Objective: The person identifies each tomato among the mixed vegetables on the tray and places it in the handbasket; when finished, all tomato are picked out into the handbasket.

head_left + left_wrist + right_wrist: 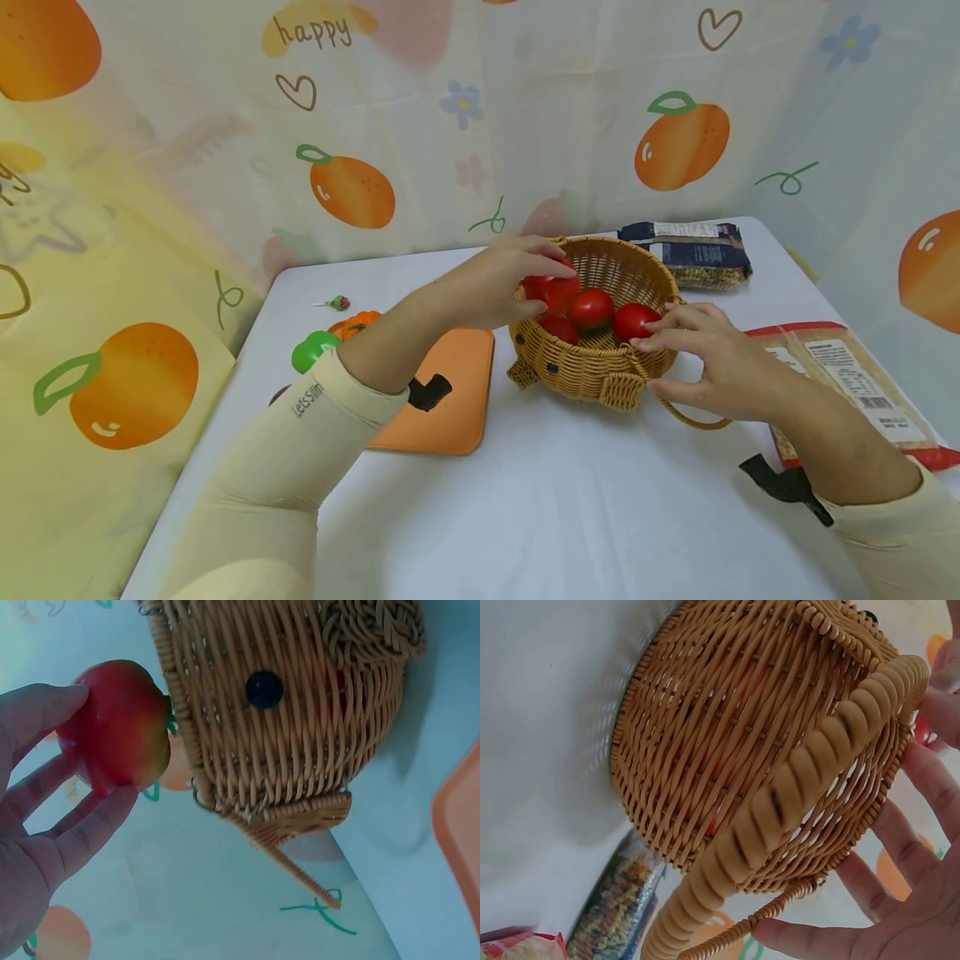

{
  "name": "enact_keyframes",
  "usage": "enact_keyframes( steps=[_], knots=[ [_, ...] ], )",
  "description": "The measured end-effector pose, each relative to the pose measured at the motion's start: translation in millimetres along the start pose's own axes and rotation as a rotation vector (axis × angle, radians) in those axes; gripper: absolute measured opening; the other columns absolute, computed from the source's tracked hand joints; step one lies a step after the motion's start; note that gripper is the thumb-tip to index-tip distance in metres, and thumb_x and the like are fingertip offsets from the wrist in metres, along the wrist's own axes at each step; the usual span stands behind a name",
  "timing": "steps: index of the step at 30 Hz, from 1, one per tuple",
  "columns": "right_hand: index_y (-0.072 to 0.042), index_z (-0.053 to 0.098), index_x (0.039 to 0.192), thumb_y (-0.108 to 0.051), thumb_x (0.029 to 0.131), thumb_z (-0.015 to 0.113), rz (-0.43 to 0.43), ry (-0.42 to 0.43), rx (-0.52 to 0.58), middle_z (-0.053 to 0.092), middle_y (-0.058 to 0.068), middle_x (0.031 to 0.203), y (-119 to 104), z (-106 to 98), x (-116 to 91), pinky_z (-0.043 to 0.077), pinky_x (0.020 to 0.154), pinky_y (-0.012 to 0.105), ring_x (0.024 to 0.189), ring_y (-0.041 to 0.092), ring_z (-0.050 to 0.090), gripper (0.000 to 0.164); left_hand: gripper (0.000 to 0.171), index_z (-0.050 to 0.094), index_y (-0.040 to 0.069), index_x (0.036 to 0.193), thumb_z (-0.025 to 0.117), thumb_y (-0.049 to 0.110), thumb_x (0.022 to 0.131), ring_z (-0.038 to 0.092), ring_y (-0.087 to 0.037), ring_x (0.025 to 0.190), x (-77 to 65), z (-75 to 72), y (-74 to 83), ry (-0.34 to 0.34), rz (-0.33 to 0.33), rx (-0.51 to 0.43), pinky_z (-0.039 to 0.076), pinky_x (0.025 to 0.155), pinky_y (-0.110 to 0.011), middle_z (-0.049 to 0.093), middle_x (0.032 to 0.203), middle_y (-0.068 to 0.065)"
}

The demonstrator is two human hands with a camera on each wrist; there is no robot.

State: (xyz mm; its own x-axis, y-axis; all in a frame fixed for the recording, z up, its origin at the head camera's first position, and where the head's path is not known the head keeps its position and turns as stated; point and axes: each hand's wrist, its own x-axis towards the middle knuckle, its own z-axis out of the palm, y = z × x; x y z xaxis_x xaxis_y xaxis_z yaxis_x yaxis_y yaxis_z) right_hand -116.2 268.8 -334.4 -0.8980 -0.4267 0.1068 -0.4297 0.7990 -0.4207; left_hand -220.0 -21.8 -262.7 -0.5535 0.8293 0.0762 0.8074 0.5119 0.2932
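Observation:
My left hand (498,279) is over the left rim of a wicker basket (577,375), its thumb and fingers around a red tomato (120,724). That tomato has a yellowish patch and a green stem turned toward the basket in the left wrist view. Inside the basket lie several red tomatoes, one at the middle (590,309) and one at the right (636,321). My right hand (720,358) is at the basket's right rim, fingers spread and fairly straight. Its fingertips reach the rim beside the right tomato. The basket's wicker handle (772,810) hangs down on that side.
An orange cutting board (457,400) lies left of the basket, partly behind my left forearm. Beyond it are a green pepper-like piece (313,350), an orange pumpkin-like piece (360,323) and a small lollipop (339,302). Dark pasta bag (697,254) stands behind; a flat red-edged packet (862,383) lies right.

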Motion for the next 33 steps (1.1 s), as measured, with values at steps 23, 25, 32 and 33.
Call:
enact_keyframes(
  steps=[23, 25, 32, 33],
  knots=[
    [-0.03, 0.065, 0.119, -0.036, 0.076, 0.078, 0.021, -0.005, 0.011, 0.053, 0.002, 0.126, -0.7, -0.2, -0.2, 0.046, 0.088, 0.063, 0.134, 0.038, 0.027, 0.046, 0.045, 0.057, 0.029, 0.131, 0.066, 0.022, 0.087, 0.039, -0.019, 0.129, 16.5, 27.1, 5.4, -0.132, -0.064, 0.063, 0.046, 0.098, -0.029, 0.046, 0.138, 0.005],
    [-0.03, 0.065, 0.119, -0.036, 0.076, 0.078, 0.021, -0.005, 0.01, 0.053, 0.002, 0.126, -0.8, -0.2, -0.3, 0.046, 0.088, 0.064, 0.134, 0.037, 0.027, 0.046, 0.046, 0.057, 0.029, 0.132, 0.066, 0.023, 0.087, 0.039, -0.019, 0.13, 16.1, 26.9, 5.6, -0.134, -0.062, 0.072, 0.044, 0.1, -0.03, 0.046, 0.139, 0.004],
    [-0.03, 0.065, 0.12, -0.036, 0.076, 0.078, 0.035, -0.009, 0.001, 0.052, 0.002, 0.126, -1.7, 0.4, -0.2, 0.046, 0.088, 0.063, 0.134, 0.037, 0.027, 0.046, 0.046, 0.055, 0.03, 0.133, 0.066, 0.029, 0.088, 0.037, -0.019, 0.132, 11.2, 26.2, 4.4, -0.124, -0.038, 0.091, 0.038, 0.106, -0.03, 0.045, 0.141, 0.003],
    [-0.03, 0.065, 0.12, -0.035, 0.076, 0.078, 0.035, -0.008, 0.001, 0.052, 0.002, 0.126, -1.7, 0.5, -0.1, 0.046, 0.088, 0.063, 0.134, 0.037, 0.027, 0.046, 0.046, 0.056, 0.03, 0.133, 0.067, 0.03, 0.088, 0.037, -0.02, 0.132, 9.6, 25.4, 4.5, -0.119, -0.037, 0.088, 0.038, 0.107, -0.031, 0.044, 0.141, 0.002]
  ],
)
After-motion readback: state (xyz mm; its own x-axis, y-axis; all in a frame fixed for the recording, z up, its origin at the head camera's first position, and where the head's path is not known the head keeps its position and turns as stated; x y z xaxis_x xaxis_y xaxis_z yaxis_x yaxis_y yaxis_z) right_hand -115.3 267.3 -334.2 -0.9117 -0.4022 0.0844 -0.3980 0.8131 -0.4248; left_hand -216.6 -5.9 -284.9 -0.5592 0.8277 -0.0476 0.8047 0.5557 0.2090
